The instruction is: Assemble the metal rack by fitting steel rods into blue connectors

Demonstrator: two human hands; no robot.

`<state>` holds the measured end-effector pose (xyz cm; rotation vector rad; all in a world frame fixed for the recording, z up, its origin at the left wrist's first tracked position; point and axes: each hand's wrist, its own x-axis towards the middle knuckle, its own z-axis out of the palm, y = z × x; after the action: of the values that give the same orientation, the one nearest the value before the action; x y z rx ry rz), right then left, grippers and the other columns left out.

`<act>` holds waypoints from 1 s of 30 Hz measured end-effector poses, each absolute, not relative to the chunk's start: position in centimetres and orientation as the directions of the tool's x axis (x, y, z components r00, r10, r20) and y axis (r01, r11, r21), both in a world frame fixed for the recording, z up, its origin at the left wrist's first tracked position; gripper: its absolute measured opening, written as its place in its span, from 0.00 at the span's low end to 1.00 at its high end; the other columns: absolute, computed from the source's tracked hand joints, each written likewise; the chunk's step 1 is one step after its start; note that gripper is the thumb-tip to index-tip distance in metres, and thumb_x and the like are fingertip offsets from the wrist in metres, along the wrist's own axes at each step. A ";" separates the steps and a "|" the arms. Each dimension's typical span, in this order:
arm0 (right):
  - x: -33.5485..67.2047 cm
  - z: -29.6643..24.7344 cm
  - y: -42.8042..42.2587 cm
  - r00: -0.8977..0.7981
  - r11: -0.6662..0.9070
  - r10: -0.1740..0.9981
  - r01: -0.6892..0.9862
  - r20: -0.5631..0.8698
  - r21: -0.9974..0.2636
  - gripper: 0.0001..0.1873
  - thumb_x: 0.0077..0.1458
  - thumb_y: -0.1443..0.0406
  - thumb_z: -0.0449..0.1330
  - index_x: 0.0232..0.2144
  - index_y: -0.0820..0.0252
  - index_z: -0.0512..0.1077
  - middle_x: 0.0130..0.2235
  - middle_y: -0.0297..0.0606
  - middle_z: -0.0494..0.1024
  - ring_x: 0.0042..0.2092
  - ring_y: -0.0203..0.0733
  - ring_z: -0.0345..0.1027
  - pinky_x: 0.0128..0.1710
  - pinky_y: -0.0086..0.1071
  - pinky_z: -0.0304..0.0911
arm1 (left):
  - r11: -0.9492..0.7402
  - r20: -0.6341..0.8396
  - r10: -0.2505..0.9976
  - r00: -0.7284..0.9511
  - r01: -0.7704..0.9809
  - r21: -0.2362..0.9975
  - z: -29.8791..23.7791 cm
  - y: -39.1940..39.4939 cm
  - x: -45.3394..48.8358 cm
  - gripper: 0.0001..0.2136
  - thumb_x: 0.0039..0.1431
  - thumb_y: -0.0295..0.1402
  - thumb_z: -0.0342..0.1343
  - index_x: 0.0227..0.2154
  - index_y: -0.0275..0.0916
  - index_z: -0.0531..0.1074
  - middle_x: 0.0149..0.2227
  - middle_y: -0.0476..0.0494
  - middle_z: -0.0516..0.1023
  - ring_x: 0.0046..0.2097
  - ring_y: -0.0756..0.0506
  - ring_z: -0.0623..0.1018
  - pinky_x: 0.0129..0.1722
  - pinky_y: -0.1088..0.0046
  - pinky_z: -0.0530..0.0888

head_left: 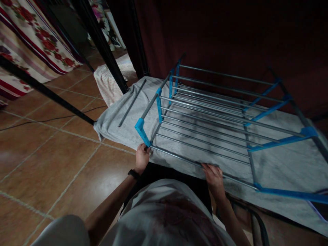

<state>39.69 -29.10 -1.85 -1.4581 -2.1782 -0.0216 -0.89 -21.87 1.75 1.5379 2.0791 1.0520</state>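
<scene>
We tag left hand (142, 159) pinching the rack (205, 108) near its blue connector (143, 133), right hand (214, 175) gripping its front rod (176, 156), presumably steadying it on grey cloth (282, 167).

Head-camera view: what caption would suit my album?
Metal rack: left hand at a blue corner joint, right hand on the near bar.

The right edge cuts off the nearest blue rack bracket (292, 193) and an unidentifiable dark item (322, 207).

Apparently a home: floral curtain (47, 43), tiles (74, 148).
</scene>
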 end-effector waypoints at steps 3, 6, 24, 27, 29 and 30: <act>39.9 -1.8 -29.0 -0.283 0.422 0.859 0.864 0.427 -0.275 0.17 0.69 0.67 0.50 0.54 0.56 0.73 0.47 0.41 0.80 0.50 0.45 0.70 0.55 0.42 0.55 | 0.159 0.131 0.916 -0.378 0.644 0.749 1.6 -21.9 -0.7 0.04 0.56 0.31 0.54 0.32 0.39 0.74 0.38 0.39 0.78 0.42 0.39 0.78 0.47 0.61 0.75; 40.1 -1.8 -28.9 -0.286 0.424 0.859 0.863 0.426 -0.275 0.17 0.68 0.67 0.51 0.54 0.56 0.73 0.46 0.41 0.80 0.49 0.45 0.70 0.55 0.41 0.55 | 0.177 0.117 0.907 -0.404 0.619 0.765 1.4 -21.9 -0.4 0.06 0.56 0.32 0.55 0.34 0.38 0.75 0.38 0.40 0.78 0.41 0.40 0.78 0.45 0.62 0.75; 39.8 -1.3 -29.2 -0.293 0.422 0.874 0.852 0.388 -0.308 0.17 0.69 0.67 0.50 0.55 0.56 0.73 0.47 0.41 0.80 0.48 0.45 0.70 0.55 0.42 0.55 | 0.181 0.120 0.906 -0.406 0.629 0.756 1.7 -21.7 0.1 0.08 0.56 0.33 0.55 0.34 0.37 0.77 0.38 0.39 0.78 0.39 0.41 0.78 0.43 0.63 0.75; 39.8 -1.3 -29.2 -0.313 0.440 0.865 0.848 0.393 -0.294 0.17 0.69 0.68 0.50 0.54 0.55 0.73 0.48 0.40 0.80 0.49 0.44 0.71 0.57 0.43 0.54 | 0.172 0.128 0.909 -0.397 0.635 0.753 1.8 -21.8 0.2 0.07 0.56 0.33 0.56 0.33 0.37 0.77 0.37 0.38 0.77 0.40 0.40 0.78 0.44 0.61 0.75; 39.8 -1.5 -29.2 -0.312 0.441 0.862 0.850 0.400 -0.287 0.17 0.69 0.69 0.50 0.54 0.55 0.73 0.50 0.40 0.80 0.51 0.45 0.70 0.58 0.44 0.53 | 0.164 0.136 0.909 -0.393 0.637 0.753 1.8 -21.8 0.2 0.07 0.56 0.33 0.56 0.33 0.37 0.77 0.36 0.39 0.77 0.40 0.40 0.77 0.44 0.61 0.75; 39.8 -1.6 -29.3 -0.305 0.435 0.863 0.854 0.403 -0.286 0.17 0.68 0.69 0.50 0.54 0.55 0.73 0.50 0.40 0.80 0.51 0.45 0.70 0.58 0.44 0.53 | 0.154 0.141 0.911 -0.388 0.636 0.756 1.8 -21.9 0.2 0.07 0.56 0.33 0.56 0.34 0.37 0.77 0.35 0.39 0.76 0.39 0.40 0.77 0.44 0.61 0.76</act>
<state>39.82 -29.25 -1.64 -1.4425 -2.1929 0.0242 0.23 -21.87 1.78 1.4811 2.0894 1.0911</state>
